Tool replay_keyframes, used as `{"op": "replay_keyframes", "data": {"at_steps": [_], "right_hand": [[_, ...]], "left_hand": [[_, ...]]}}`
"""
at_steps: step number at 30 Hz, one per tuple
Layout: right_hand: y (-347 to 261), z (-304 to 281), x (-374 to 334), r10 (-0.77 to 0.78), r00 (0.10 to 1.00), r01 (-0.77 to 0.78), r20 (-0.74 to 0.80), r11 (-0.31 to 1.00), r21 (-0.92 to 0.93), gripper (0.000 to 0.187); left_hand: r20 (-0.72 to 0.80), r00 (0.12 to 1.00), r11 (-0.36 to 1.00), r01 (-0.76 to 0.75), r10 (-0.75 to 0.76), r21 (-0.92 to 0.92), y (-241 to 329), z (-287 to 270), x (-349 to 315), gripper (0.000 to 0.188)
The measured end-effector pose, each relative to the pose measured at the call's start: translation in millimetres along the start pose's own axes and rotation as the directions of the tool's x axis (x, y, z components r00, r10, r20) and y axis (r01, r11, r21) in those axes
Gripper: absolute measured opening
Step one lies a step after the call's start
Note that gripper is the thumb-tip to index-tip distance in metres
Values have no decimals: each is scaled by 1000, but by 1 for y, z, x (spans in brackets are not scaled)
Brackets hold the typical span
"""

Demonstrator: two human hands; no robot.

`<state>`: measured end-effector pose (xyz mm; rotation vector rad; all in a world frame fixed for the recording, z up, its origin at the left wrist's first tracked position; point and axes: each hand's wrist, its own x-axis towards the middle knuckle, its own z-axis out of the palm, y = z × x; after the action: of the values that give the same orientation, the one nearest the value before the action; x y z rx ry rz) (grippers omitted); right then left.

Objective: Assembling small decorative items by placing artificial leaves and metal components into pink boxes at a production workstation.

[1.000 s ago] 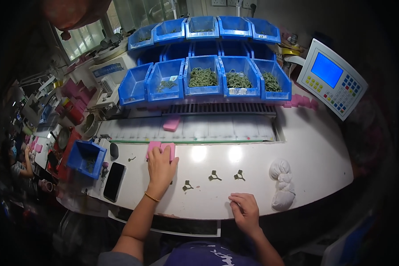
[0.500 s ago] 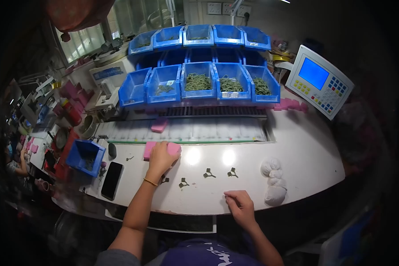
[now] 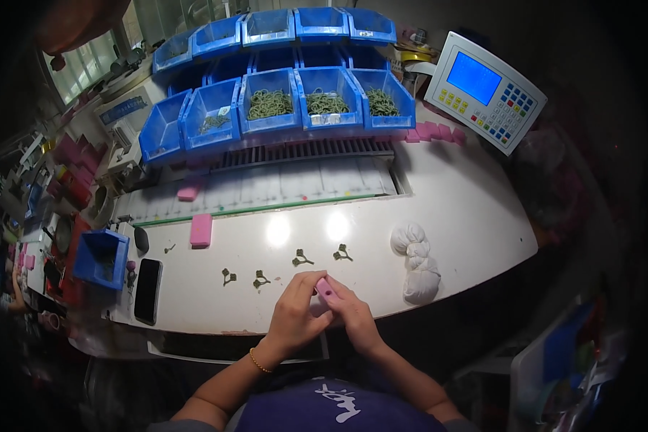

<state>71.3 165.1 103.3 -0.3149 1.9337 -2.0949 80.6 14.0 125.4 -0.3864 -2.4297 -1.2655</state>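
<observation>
Near the front edge of the white table, my left hand [image 3: 294, 317] and my right hand [image 3: 355, 317] meet around a small pink block [image 3: 327, 292]. Fingers of both hands are closed on it, and a dark spot like a hole shows on its near face. Just beyond my hands lie small dark green forked pieces: one green piece [image 3: 302, 258] is closest, another piece [image 3: 343, 252] sits to its right, and a third piece [image 3: 261, 279] is to the left. Another pink block [image 3: 201, 230] rests on the table farther left.
Blue bins [image 3: 271, 101], some with green stringy pieces, stand in tiers at the back. A phone [image 3: 147, 291] and a blue box [image 3: 101, 258] are at left. To the right are a white knotted cloth bundle [image 3: 416, 266] and a keypad console [image 3: 484, 93].
My left hand has come back from the pink blocks at the left with one in it. My right hand has joined it on the block. The whole view has shifted.
</observation>
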Motion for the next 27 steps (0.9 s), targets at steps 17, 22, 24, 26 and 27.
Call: {"op": "replay_keyframes", "data": {"at_steps": [17,22,24,26,27], "right_hand": [[-1,-18,5,-6,988,-34,-154,966,-255,38],[-1,-30,11,-481,877,299,5,538,-788,31],[0,-29,6,-496,867,275,-38,542,-794,39],[3,-34,1,-509,857,243,-86,545,-803,50],[7,-40,0,-437,899,272,-10,576,-771,52]], "left_hand": [[19,1000,989,-7,10,-147,-13,5,-14,59],[95,935,868,353,-342,-349,-14,-10,-14,51],[82,932,883,362,-354,-299,-17,-19,-12,49],[279,860,812,500,-427,-301,-21,-27,-11,48],[280,859,810,503,-429,-301,-21,-28,-8,48]]}}
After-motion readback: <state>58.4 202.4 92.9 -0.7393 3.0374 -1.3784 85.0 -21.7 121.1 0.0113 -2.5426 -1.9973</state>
